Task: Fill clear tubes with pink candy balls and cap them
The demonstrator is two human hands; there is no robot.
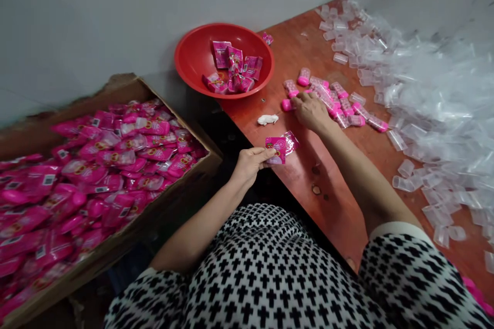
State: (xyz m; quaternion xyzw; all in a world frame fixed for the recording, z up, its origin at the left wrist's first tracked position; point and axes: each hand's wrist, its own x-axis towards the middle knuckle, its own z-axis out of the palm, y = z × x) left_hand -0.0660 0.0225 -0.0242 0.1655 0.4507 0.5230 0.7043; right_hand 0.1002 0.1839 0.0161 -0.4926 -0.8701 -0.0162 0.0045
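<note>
My left hand (250, 163) is closed on a small pink packet (281, 147), pinching it near the front edge of a reddish-brown table (332, 200). My right hand (311, 111) reaches further out and rests, fingers curled, on a cluster of small filled tubes with pink caps (339, 105). Whether it grips one of them is hidden by the fingers. A red bowl (193, 56) with several pink packets stands at the table's far left corner.
A cardboard box (181, 185) full of pink packets sits to my left, below table level. A large heap of clear empty plastic tubes (436, 113) covers the table's right side. A small white scrap (267, 119) lies near the bowl. Grey walls lie behind.
</note>
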